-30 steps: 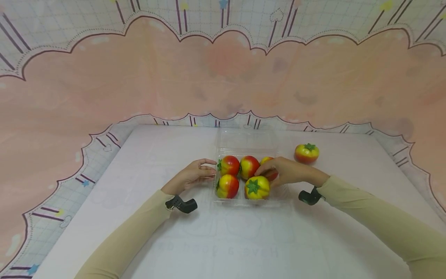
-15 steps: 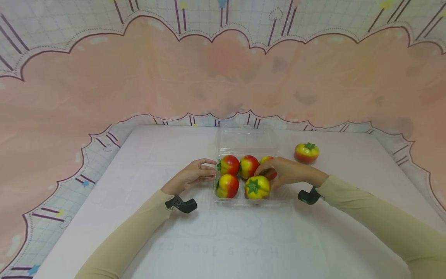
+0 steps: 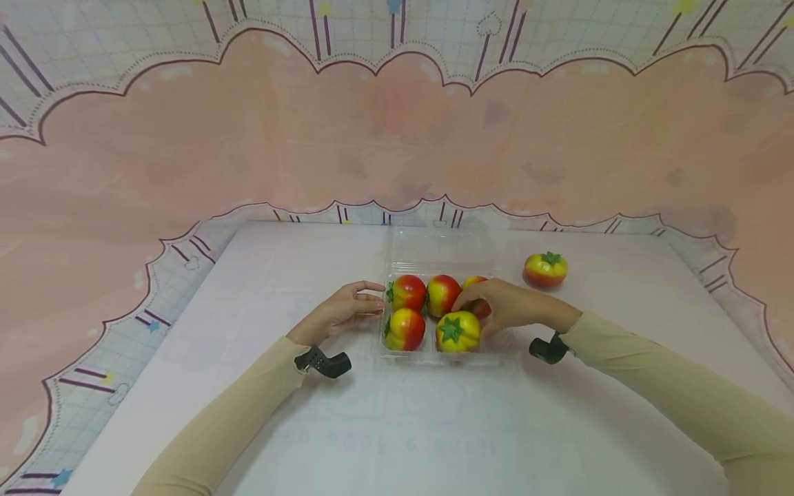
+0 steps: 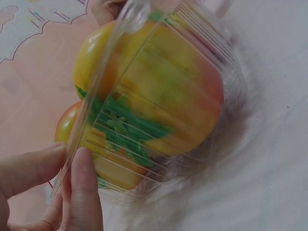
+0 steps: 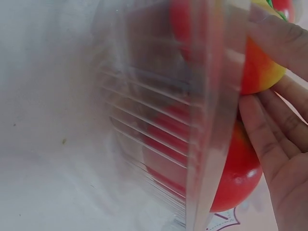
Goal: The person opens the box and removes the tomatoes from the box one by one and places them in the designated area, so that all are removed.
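A clear plastic clamshell box (image 3: 417,357) stands on the table with its lid (image 3: 440,246) laid back. Several red-and-yellow persimmons with green leafy tops sit in it. At the box's left wall, my left hand (image 3: 344,313) pinches the rim between thumb and finger, as the left wrist view shows. My right hand (image 3: 511,304) reaches over the right side and grips the front middle persimmon (image 3: 466,338), its leaf top facing me. In the right wrist view, the thumb lies on one side of that persimmon (image 5: 262,72) and fingers on the other. Behind is the back right persimmon (image 5: 240,175), partly covered by my hand.
One more persimmon (image 3: 546,271) lies on the white tablecloth (image 3: 397,427), beyond my right hand and right of the box. A patterned pink curtain (image 3: 397,138) rises behind the table's far edge. Each wrist carries a black camera mount (image 3: 324,363).
Almost nothing differs. My right wrist has shifted very slightly left, while its grip on the persimmon and my left hand's hold on the box stay the same.
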Action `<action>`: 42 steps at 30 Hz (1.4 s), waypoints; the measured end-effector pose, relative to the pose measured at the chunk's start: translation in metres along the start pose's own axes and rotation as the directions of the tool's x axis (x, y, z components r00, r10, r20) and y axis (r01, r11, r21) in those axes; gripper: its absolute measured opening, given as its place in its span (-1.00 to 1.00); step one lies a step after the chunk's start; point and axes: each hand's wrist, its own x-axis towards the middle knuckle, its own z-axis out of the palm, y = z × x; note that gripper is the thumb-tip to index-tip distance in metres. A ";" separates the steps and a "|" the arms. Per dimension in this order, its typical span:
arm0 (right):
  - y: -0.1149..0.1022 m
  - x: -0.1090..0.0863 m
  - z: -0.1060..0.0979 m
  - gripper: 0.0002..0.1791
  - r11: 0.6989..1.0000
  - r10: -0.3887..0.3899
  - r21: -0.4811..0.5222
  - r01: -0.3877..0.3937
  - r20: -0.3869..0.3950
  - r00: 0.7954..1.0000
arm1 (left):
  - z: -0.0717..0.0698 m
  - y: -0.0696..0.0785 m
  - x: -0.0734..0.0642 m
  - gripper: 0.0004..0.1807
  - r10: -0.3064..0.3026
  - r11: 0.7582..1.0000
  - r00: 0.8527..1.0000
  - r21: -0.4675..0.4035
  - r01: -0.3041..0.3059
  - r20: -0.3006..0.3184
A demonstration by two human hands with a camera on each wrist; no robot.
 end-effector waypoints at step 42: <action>-0.002 0.004 0.004 -0.44 0.999 -0.042 0.024 0.042 -0.001 0.999 | -0.001 0.000 -0.004 -0.47 0.010 1.000 1.000 0.025 -0.011 0.011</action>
